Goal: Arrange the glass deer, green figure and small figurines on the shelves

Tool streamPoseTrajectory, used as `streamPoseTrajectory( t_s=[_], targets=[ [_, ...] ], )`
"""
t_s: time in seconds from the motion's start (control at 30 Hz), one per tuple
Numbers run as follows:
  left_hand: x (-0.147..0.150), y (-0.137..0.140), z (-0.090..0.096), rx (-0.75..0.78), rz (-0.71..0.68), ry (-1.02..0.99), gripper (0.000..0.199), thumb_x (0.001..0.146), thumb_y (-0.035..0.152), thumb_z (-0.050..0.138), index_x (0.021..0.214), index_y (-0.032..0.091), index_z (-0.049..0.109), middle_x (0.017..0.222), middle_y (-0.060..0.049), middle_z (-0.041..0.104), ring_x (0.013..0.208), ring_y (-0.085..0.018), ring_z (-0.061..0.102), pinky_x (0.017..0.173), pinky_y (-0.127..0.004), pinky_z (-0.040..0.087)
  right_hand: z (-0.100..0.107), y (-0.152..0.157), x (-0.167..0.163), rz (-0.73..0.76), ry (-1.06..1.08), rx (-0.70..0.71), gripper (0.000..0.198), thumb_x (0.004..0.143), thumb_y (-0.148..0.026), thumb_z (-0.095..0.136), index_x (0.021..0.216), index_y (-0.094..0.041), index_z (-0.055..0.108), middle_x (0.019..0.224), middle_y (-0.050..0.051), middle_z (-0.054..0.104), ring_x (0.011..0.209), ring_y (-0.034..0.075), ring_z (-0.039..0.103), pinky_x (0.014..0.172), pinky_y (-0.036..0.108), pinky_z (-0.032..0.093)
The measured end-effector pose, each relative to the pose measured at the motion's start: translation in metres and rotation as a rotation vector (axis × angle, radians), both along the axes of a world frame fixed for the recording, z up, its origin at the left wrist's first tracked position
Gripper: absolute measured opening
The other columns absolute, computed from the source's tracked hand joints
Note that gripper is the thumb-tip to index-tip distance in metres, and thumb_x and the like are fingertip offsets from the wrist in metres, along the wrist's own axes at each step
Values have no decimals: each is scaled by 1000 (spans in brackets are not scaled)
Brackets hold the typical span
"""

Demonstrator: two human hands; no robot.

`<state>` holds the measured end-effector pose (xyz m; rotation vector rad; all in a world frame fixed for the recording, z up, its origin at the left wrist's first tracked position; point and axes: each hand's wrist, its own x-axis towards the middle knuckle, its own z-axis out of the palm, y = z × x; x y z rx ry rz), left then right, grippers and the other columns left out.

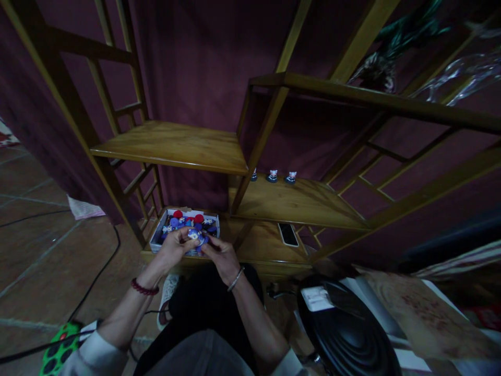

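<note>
Between my two hands, just over the near edge of a box, is a small purple and white figurine [198, 236]. My left hand [177, 247] pinches it from the left, and my right hand [222, 256] grips it from the right. Underneath and behind, the open white box [157, 237] holds several more purple, blue and red figurines. The box rests at the left end of the low wooden shelf. Fingers cover part of the held figurine, so its full shape is hidden.
Three small figurines [273, 176] stand on the middle wooden shelf [297, 201], one partly behind a post. A phone [288, 234] lies on the low shelf. To my right is a black lidded object [348, 329]. Cables and a green item [58, 350] lie on the tiled floor.
</note>
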<state>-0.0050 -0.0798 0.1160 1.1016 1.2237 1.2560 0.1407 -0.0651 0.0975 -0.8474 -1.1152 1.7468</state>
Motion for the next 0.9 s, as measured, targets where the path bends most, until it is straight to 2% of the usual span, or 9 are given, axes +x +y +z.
streamPoseTrajectory(
  t_s=[0.13, 0.27, 0.4, 0.6, 0.77, 0.9],
  targets=[
    [-2, 2, 9, -33, -123, 2, 29, 54, 27, 75, 76, 15, 60, 62, 2, 61, 59, -11, 55, 60, -23, 46, -5, -2, -1, 45, 178, -161, 26, 60, -31, 75, 80, -17, 70, 82, 2, 67, 73, 13, 61, 71, 28, 50],
    [-4, 5, 10, -51, -185, 1, 29, 54, 26, 75, 75, 14, 59, 61, 2, 60, 55, -9, 54, 54, -21, 45, -7, -2, -1, 70, 273, -299, 20, 56, -29, 77, 69, -16, 68, 74, 0, 67, 70, 12, 63, 71, 26, 50],
    [-7, 7, 4, -47, -226, -6, 29, 54, 27, 75, 76, 14, 60, 64, 2, 61, 57, -11, 56, 54, -22, 47, -8, -3, 0, 84, 287, -353, 20, 56, -28, 78, 67, -15, 68, 72, 0, 68, 69, 12, 63, 71, 26, 50],
    [-7, 8, 5, 17, -160, -1, 25, 55, 26, 73, 75, 17, 63, 64, 0, 62, 60, -15, 58, 59, -28, 49, -5, -5, -5, -47, 152, -127, 31, 57, -31, 76, 85, -18, 70, 84, 1, 68, 73, 14, 61, 73, 31, 51],
    [-6, 11, 4, 24, -121, 28, 24, 54, 24, 73, 74, 17, 63, 65, -1, 63, 60, -14, 57, 61, -27, 48, -10, -4, -8, -155, -77, 115, 42, 60, -32, 72, 100, -22, 66, 94, 0, 68, 89, 21, 60, 85, 37, 46],
    [-6, 13, -2, 16, -64, 30, 29, 53, 25, 73, 79, 17, 62, 66, 0, 63, 60, -13, 57, 60, -25, 46, -19, -2, -7, -206, -186, 221, 44, 64, -31, 69, 107, -23, 63, 102, 1, 66, 97, 21, 58, 91, 36, 42]
  ],
)
